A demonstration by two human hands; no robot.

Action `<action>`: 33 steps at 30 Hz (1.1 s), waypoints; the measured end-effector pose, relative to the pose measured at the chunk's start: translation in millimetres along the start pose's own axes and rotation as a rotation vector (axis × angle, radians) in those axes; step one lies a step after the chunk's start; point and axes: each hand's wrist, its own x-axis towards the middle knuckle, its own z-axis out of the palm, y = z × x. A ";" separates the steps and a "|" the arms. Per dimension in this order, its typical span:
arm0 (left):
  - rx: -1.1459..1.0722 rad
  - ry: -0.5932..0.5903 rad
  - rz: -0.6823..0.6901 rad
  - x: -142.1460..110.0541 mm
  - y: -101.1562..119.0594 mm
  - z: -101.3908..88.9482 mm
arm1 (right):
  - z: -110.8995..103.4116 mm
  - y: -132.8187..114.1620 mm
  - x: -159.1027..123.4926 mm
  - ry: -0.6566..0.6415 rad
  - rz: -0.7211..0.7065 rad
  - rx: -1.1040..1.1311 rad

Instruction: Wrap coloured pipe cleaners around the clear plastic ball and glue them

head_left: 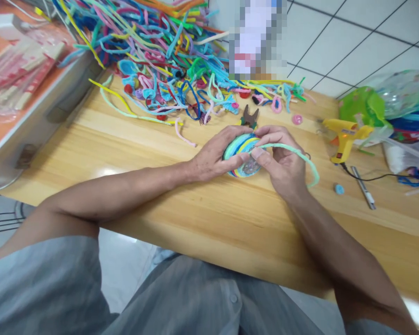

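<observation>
My left hand (214, 156) is closed around a round object wrapped in pipe cleaners (239, 145), with bands of mint, blue and yellow. A clear, shiny part of it shows near my thumbs. Between the thumb and fingers of my right hand (282, 160) is a mint green pipe cleaner (305, 158), pinched close to the wrapped object. Its loose end curves out to the right and down. Just beyond my hands lie pliers (250, 116) with dark jaws pointing away; their handles are partly hidden.
A large heap of coloured pipe cleaners (160, 51) covers the back left. At right are a yellow glue gun (345, 135) with its cord, a pen-like tool (363, 188) and a small blue piece (338, 189). An orange-bottomed tray (56, 100) stands at left. White tiles (321, 37) line the back.
</observation>
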 end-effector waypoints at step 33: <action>0.008 -0.012 0.092 -0.3 -4.6 -3.2 | -5.5 -10.8 4.4 -0.030 0.086 -0.010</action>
